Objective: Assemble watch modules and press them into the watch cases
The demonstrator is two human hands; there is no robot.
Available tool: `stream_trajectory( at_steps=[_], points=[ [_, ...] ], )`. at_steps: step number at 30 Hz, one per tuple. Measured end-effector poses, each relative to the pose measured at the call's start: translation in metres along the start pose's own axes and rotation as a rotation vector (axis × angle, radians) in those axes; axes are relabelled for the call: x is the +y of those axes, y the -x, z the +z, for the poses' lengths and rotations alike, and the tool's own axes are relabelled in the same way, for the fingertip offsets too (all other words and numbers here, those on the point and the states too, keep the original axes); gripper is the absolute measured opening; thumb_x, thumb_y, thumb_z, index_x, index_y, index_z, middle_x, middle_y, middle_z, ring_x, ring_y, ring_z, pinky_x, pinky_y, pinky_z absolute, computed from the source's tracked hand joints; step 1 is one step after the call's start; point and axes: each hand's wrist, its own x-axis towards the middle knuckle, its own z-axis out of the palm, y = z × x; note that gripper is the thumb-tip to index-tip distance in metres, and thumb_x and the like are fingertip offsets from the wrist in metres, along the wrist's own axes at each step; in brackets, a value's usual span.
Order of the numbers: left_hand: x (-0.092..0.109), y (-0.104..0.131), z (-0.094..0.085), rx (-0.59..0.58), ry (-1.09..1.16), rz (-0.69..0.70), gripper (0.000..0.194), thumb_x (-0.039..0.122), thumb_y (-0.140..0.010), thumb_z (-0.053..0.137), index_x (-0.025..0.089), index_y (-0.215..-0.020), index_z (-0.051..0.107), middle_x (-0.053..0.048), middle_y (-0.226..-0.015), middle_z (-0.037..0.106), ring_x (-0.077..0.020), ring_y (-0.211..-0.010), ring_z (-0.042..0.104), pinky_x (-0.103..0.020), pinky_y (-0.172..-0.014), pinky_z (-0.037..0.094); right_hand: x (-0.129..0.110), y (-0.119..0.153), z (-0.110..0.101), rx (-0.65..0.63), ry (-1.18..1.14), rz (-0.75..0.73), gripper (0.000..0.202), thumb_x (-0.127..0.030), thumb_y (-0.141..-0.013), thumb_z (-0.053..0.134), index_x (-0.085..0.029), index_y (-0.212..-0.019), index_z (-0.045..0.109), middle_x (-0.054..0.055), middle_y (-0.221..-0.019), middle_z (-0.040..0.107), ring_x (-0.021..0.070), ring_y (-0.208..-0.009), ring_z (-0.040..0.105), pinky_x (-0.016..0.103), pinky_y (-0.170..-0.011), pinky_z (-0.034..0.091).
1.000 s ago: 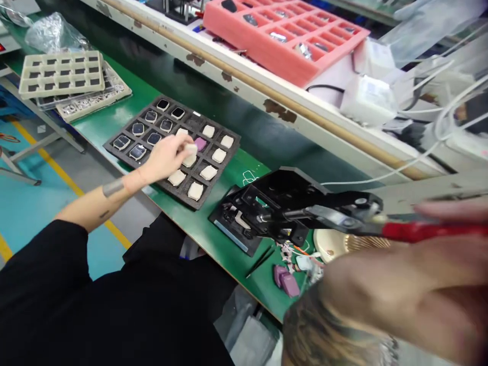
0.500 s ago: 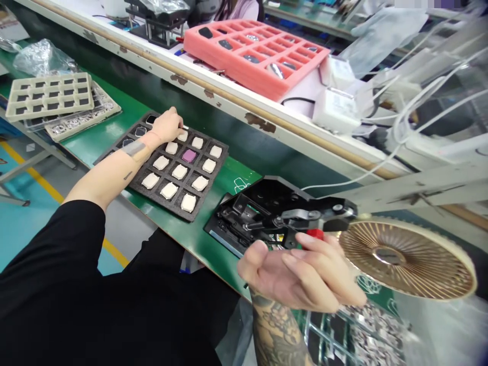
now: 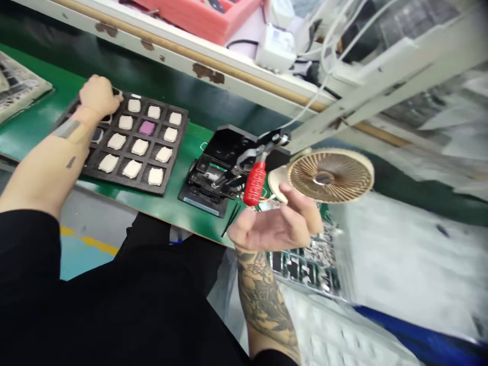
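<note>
My left hand (image 3: 99,96) is over the far left part of a black foam tray (image 3: 152,189). Its fingers are bent together at a dark, rounded part, and what they pinch is mostly hidden. Several off-white, squarish pieces (image 3: 131,169) and one purple piece (image 3: 147,127) sit in the tray's compartments. My right hand (image 3: 274,226) hovers palm up with loosely curled, parted fingers and nothing in them. Just beyond it is the red handle (image 3: 255,184) of a toggle clamp on a black press fixture (image 3: 213,178); hand and handle look apart.
A small fan (image 3: 328,175) with a gold grille stands right of the fixture. Trays of small metal parts (image 3: 324,254) lie below it. A shelf edge (image 3: 229,84) runs behind the green bench, carrying a pink foam tray (image 3: 198,20) and white cables.
The camera view has swung to the right. My left hand has shifted to the left columns of the foam tray. My right hand has come away from the red handle, which now shows fully.
</note>
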Motion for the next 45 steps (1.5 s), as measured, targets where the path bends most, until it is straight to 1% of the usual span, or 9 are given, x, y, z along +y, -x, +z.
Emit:
stream_trajectory(
  at_steps=[2, 5, 8, 12, 17, 24, 31, 36, 45],
  points=[
    [0.010, 0.027, -0.012, 0.025, 0.154, 0.062, 0.111, 0.099, -0.095, 0.046, -0.002, -0.136, 0.071, -0.015, -0.127, 0.077, -0.0375, -0.131, 0.066, -0.064, -0.115, 0.050, -0.001, 0.016, -0.022, 0.066, 0.115, -0.029, 0.026, -0.045, -0.107, 0.061, -0.024, -0.122, 0.062, 0.013, -0.117, 0.065, 0.0339, -0.116, 0.071, 0.063, -0.107, 0.061],
    [0.037, 0.090, -0.030, 0.005, 0.615, 0.146, 0.079, 0.081, -0.105, 0.050, 0.020, -0.153, 0.066, -0.007, -0.136, 0.077, -0.0395, -0.125, 0.075, -0.070, -0.101, 0.059, 0.000, 0.051, -0.038, -0.306, 0.374, 0.075, 0.028, -0.031, -0.109, 0.058, -0.022, -0.134, 0.066, 0.008, -0.102, 0.070, 0.0226, -0.089, 0.070, 0.037, -0.080, 0.061],
    [0.074, 0.161, -0.033, -0.229, 1.048, 0.207, 0.037, 0.060, -0.106, 0.067, 0.048, -0.140, 0.075, 0.007, -0.144, 0.077, -0.0347, -0.128, 0.075, -0.065, -0.109, 0.060, 0.006, 0.082, -0.031, -0.518, 0.631, 0.220, 0.045, -0.032, -0.109, 0.058, -0.016, -0.151, 0.062, 0.011, -0.104, 0.071, 0.0206, -0.079, 0.065, 0.030, -0.063, 0.049],
    [0.124, 0.248, 0.001, -0.751, 1.643, 0.033, 0.050, 0.058, -0.092, 0.089, 0.025, -0.130, 0.081, -0.009, -0.118, 0.082, -0.0252, -0.096, 0.080, -0.035, -0.076, 0.068, 0.014, 0.092, -0.023, -0.588, 0.595, 0.373, 0.046, -0.019, -0.105, 0.052, -0.017, -0.148, 0.068, 0.009, -0.101, 0.072, 0.0195, -0.078, 0.065, 0.030, -0.066, 0.048],
    [0.158, 0.317, 0.058, -1.193, 1.975, -0.456, 0.044, 0.039, -0.099, 0.084, 0.011, -0.132, 0.078, -0.014, -0.112, 0.081, -0.0198, -0.085, 0.078, -0.028, -0.075, 0.064, 0.011, 0.091, -0.043, -0.346, 0.028, 0.411, 0.029, -0.027, -0.109, 0.055, -0.022, -0.129, 0.077, 0.007, -0.101, 0.076, 0.0210, -0.088, 0.071, 0.037, -0.084, 0.060],
    [0.162, 0.334, 0.079, -1.183, 1.749, -0.514, 0.051, 0.035, -0.106, 0.076, 0.013, -0.150, 0.064, -0.022, -0.131, 0.082, -0.0315, -0.108, 0.085, -0.039, -0.092, 0.066, 0.002, 0.103, -0.048, -0.120, 0.117, 0.084, 0.031, -0.014, -0.101, 0.071, -0.028, -0.127, 0.078, 0.006, -0.099, 0.079, 0.0247, -0.091, 0.075, 0.044, -0.082, 0.064],
    [0.162, 0.325, 0.088, -1.138, 1.554, -0.238, 0.058, 0.047, -0.100, 0.084, 0.014, -0.143, 0.064, -0.019, -0.120, 0.083, -0.0289, -0.095, 0.086, -0.032, -0.076, 0.067, 0.002, 0.092, -0.039, -0.160, 0.125, 0.258, 0.011, -0.023, -0.105, 0.073, -0.023, -0.114, 0.080, 0.005, -0.094, 0.081, 0.0167, -0.072, 0.071, 0.034, -0.071, 0.062],
    [0.166, 0.324, 0.097, -1.139, 1.471, -0.130, 0.059, 0.052, -0.100, 0.083, 0.015, -0.142, 0.064, -0.017, -0.115, 0.084, -0.0288, -0.095, 0.087, -0.030, -0.075, 0.068, -0.010, 0.098, -0.032, -0.016, -0.013, 0.254, 0.031, -0.010, -0.105, 0.066, -0.026, -0.129, 0.077, 0.003, -0.096, 0.083, 0.0178, -0.080, 0.078, 0.034, -0.079, 0.066],
    [0.166, 0.327, 0.109, -1.074, 1.463, -0.008, 0.053, 0.056, -0.105, 0.076, 0.016, -0.140, 0.071, -0.012, -0.121, 0.080, -0.0208, -0.089, 0.080, -0.032, -0.080, 0.070, -0.012, 0.092, -0.002, -0.261, -0.084, 0.081, 0.043, -0.013, -0.101, 0.077, -0.028, -0.140, 0.069, 0.008, -0.118, 0.084, 0.0268, -0.110, 0.079, 0.047, -0.095, 0.067]
  ],
)
